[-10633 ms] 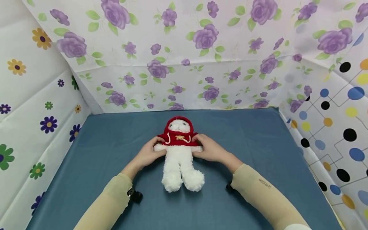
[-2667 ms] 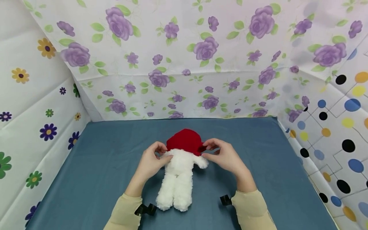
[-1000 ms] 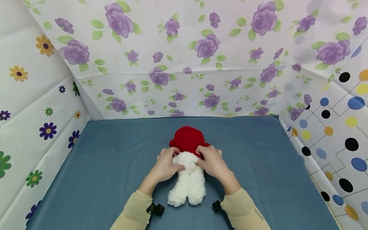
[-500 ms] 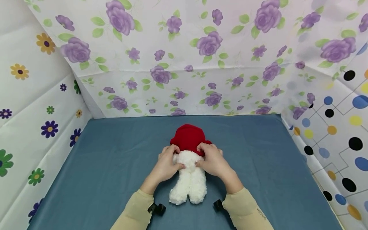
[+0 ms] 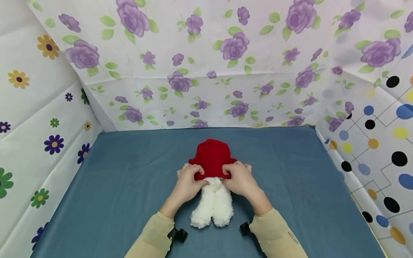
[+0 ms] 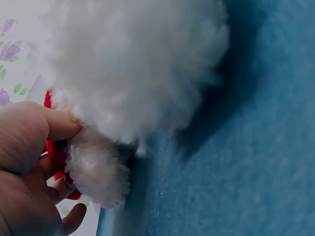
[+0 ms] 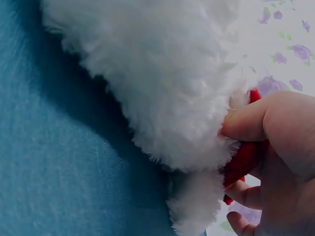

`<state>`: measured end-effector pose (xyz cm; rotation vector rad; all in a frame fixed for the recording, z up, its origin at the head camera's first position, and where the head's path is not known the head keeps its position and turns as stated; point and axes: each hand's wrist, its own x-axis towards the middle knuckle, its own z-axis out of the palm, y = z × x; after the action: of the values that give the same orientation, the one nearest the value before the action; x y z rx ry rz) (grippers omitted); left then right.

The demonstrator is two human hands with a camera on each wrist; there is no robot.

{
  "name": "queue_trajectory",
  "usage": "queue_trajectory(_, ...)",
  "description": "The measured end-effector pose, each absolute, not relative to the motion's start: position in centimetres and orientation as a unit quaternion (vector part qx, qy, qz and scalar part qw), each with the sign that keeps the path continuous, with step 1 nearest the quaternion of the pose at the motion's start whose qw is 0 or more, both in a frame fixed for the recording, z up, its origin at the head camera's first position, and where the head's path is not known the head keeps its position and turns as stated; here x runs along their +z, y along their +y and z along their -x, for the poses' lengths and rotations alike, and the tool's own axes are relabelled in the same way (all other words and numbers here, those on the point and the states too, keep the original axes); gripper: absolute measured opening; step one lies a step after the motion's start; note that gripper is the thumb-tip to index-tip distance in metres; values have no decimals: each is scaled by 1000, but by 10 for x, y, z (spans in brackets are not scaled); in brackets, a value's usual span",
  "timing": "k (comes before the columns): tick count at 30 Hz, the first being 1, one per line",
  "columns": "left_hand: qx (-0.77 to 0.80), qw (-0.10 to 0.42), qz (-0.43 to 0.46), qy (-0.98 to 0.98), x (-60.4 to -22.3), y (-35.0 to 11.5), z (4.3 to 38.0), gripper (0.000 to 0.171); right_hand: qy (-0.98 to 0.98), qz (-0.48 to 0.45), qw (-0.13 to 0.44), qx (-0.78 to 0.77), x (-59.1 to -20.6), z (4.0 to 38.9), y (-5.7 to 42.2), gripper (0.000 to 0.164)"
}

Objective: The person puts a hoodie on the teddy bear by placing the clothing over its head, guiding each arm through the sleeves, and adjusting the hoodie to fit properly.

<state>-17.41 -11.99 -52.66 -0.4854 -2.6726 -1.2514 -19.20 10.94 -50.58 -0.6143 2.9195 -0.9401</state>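
A white plush toy point(image 5: 213, 204) lies with its back up and its legs toward the person. Its red hoodie point(image 5: 213, 157) covers the head and upper back, the hem reaching just above the legs. At the hem's left corner my left hand point(image 5: 187, 182) pinches the red cloth, thumb on the white fur. My right hand point(image 5: 240, 181) grips the right corner of the hem the same way. In the left wrist view, a fluffy arm point(image 6: 98, 169) hangs beside my fingers; the right wrist view has the other arm point(image 7: 197, 201) below my thumb. The toy's face is hidden.
The toy rests on a blue cloth-covered table point(image 5: 138, 161). Behind stands a white curtain with purple roses point(image 5: 179, 81). Side sheets carry flowers on the left point(image 5: 54, 144) and dots on the right point(image 5: 399, 158). Small black wrist cameras point(image 5: 180, 235) sit under both forearms.
The toy has gone from face up to back up. Over the last half second both hands have drawn the hoodie's hem down over the white back.
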Motion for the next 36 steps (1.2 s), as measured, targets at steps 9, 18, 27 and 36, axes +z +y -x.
queue_trajectory(9, -391, 22, 213, -895, -520, -135, 174, 36, 911, 265, 61, -310, -506, 201, 132, 34)
queue_trajectory(18, -333, 19, 243, -911, -517, -142, 178, 30, 921, 281, 50, -266, -507, 203, 132, 33)
queue_trajectory(27, -286, 136, 223, -922, -521, -130, 176, 44, 931, 252, -28, -264, -514, 199, 114, 44)
queue_trajectory(36, -323, 209, 218, -897, -530, -128, 180, 68, 915, 251, -109, -295, -520, 195, 100, 54)
